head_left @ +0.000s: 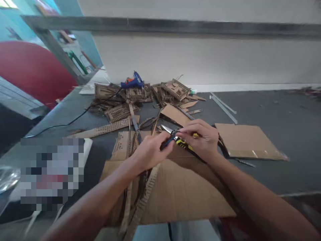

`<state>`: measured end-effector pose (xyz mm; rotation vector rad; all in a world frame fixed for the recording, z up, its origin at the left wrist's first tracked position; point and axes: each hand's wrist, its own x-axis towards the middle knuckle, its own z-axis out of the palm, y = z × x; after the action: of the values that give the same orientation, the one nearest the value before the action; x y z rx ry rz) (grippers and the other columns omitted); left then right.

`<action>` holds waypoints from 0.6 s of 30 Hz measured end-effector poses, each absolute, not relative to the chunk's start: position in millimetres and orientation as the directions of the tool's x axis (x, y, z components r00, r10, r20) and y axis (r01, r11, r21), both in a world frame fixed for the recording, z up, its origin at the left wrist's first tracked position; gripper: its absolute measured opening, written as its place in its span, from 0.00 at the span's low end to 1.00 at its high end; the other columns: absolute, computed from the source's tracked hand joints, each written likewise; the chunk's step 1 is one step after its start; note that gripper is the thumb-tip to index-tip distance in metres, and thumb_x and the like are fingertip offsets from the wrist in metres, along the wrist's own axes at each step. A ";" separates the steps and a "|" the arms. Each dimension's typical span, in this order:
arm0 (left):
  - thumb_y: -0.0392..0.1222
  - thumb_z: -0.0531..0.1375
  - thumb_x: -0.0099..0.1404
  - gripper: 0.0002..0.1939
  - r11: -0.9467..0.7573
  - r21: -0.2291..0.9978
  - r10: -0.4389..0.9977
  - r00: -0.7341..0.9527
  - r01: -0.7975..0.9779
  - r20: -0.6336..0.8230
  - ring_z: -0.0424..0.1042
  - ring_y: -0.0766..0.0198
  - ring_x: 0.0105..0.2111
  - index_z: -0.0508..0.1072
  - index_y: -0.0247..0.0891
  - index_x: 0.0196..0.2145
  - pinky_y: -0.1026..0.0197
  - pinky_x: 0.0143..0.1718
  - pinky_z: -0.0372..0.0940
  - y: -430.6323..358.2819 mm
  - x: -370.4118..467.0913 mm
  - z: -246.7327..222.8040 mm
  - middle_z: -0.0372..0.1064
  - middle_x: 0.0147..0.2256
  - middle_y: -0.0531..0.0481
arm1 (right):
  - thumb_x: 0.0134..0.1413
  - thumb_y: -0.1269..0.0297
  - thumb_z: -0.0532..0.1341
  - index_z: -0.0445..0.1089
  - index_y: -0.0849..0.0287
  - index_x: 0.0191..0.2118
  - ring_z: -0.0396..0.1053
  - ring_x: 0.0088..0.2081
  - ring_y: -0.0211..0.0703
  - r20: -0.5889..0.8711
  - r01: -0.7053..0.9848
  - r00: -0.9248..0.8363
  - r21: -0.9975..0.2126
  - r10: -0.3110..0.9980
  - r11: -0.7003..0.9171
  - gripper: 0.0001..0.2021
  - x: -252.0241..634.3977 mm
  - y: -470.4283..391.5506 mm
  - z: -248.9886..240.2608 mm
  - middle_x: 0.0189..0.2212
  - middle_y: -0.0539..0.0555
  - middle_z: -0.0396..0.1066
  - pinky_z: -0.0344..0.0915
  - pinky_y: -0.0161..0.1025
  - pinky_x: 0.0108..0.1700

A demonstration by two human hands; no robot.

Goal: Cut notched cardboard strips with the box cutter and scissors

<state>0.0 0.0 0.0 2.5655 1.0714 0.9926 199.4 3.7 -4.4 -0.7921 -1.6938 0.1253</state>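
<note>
Forearms (pixel 105 190) lay nearest, running up the head view over a large cardboard sheet (pixel 185 197) on the grey surface (pixel 271 110). Hands close together, fingertips almost meeting: left hand (pixel 155 147) closed round a small dark piece (pixel 165 144), right hand (pixel 200 134) pinching what looked like its upper end. Piece was held up in front of the yellow-and-black handled tool (pixel 184 144), whose bright blade pointed left; could not tell whether the right hand also touched that tool. Material too blurred to name. Judged light and slim, perhaps a little springy, easily bent if squeezed midway; best held near its ends, between thumb and finger pads. Slipperiness could not be told. Nearest to a container: a shallow cardboard frame (pixel 176 89) with raised edges, small raised bits inside, leaning on the heap at the back. Blue glue gun (pixel 135 81) rested on other corrugated pieces (pixel 120 112), left of that frame
</note>
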 end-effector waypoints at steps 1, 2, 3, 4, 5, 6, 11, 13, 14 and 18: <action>0.38 0.59 0.67 0.03 -0.718 0.413 0.692 0.518 0.560 0.503 0.62 0.72 0.17 0.71 0.37 0.34 0.69 0.21 0.53 0.2 -0.3 0.0 0.65 0.20 0.59 | 0.52 0.69 0.72 0.74 0.55 0.34 0.68 0.27 0.34 0.818 0.432 -0.088 -0.483 0.569 0.761 0.06 199.7 4.0 -5.5 0.29 0.48 0.73 0.66 0.32 0.27; 0.38 0.59 0.67 0.03 -0.716 0.419 0.695 0.520 0.558 0.497 0.62 0.72 0.17 0.70 0.37 0.34 0.69 0.21 0.53 0.3 -0.5 0.0 0.65 0.20 0.59 | 0.52 0.68 0.71 0.74 0.55 0.33 0.68 0.27 0.34 0.810 0.431 -0.103 -0.486 0.577 0.760 0.06 200.0 4.2 -6.5 0.29 0.49 0.74 0.66 0.33 0.27; 0.38 0.59 0.67 0.03 -0.715 0.423 0.697 0.521 0.556 0.493 0.62 0.72 0.17 0.70 0.38 0.34 0.69 0.21 0.53 0.5 -0.8 -0.1 0.65 0.20 0.59 | 0.53 0.67 0.71 0.74 0.55 0.33 0.68 0.27 0.34 0.804 0.428 -0.114 -0.491 0.584 0.759 0.05 200.1 4.4 -7.4 0.30 0.49 0.74 0.66 0.33 0.26; 0.38 0.59 0.67 0.03 -0.715 0.427 0.698 0.522 0.554 0.491 0.62 0.72 0.17 0.70 0.38 0.34 0.69 0.22 0.53 0.6 -1.1 -0.2 0.66 0.20 0.59 | 0.53 0.67 0.71 0.74 0.55 0.33 0.68 0.27 0.34 0.797 0.423 -0.118 -0.498 0.592 0.757 0.05 200.0 4.4 -8.2 0.30 0.49 0.74 0.66 0.33 0.26; 0.38 0.59 0.67 0.03 -0.715 0.430 0.697 0.521 0.551 0.492 0.63 0.72 0.17 0.70 0.38 0.34 0.69 0.22 0.54 0.7 -1.3 -0.3 0.66 0.20 0.59 | 0.54 0.66 0.70 0.74 0.54 0.34 0.68 0.27 0.34 0.792 0.417 -0.120 -0.507 0.599 0.754 0.05 199.8 4.4 -8.7 0.31 0.49 0.74 0.67 0.33 0.26; 0.38 0.59 0.67 0.03 -0.716 0.432 0.696 0.520 0.548 0.495 0.63 0.72 0.17 0.70 0.38 0.34 0.69 0.22 0.54 0.8 -1.5 -0.4 0.66 0.21 0.59 | 0.54 0.66 0.70 0.74 0.54 0.34 0.68 0.27 0.34 0.788 0.408 -0.113 -0.519 0.606 0.751 0.05 199.5 4.1 -9.0 0.31 0.49 0.74 0.67 0.32 0.25; 0.38 0.59 0.67 0.03 -0.725 0.423 0.686 0.517 0.544 0.511 0.62 0.72 0.17 0.70 0.38 0.34 0.68 0.22 0.54 0.7 -1.5 -0.1 0.65 0.20 0.60 | 0.53 0.69 0.71 0.74 0.55 0.37 0.69 0.28 0.34 0.784 0.372 -0.088 -0.546 0.614 0.751 0.08 197.8 2.0 -6.7 0.32 0.49 0.74 0.67 0.32 0.26; 0.38 0.59 0.67 0.03 -0.728 0.420 0.682 0.516 0.541 0.518 0.62 0.72 0.17 0.70 0.38 0.34 0.68 0.22 0.54 0.5 -1.3 0.5 0.64 0.20 0.60 | 0.52 0.69 0.71 0.74 0.55 0.36 0.68 0.27 0.34 0.792 0.389 -0.081 -0.534 0.605 0.751 0.07 197.1 0.9 -5.2 0.31 0.49 0.74 0.67 0.32 0.26; 0.38 0.59 0.67 0.03 -0.730 0.418 0.680 0.515 0.540 0.522 0.62 0.72 0.18 0.70 0.38 0.34 0.69 0.22 0.54 0.5 -1.2 0.8 0.64 0.20 0.60 | 0.52 0.69 0.71 0.74 0.55 0.35 0.67 0.26 0.33 0.794 0.395 -0.070 -0.534 0.604 0.748 0.07 196.6 0.4 -4.7 0.30 0.49 0.74 0.67 0.32 0.26; 0.37 0.59 0.66 0.02 -0.744 0.406 0.663 0.517 0.530 0.541 0.61 0.73 0.17 0.70 0.38 0.34 0.69 0.21 0.53 0.5 -1.2 1.4 0.64 0.20 0.60 | 0.52 0.68 0.71 0.73 0.56 0.34 0.66 0.24 0.33 0.791 0.389 -0.057 -0.544 0.609 0.744 0.07 195.9 -0.6 -4.0 0.29 0.48 0.73 0.66 0.32 0.25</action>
<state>-1.2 0.5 1.4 2.5672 1.0219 1.0378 195.9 -0.6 -4.0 -0.8039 -1.6757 0.2156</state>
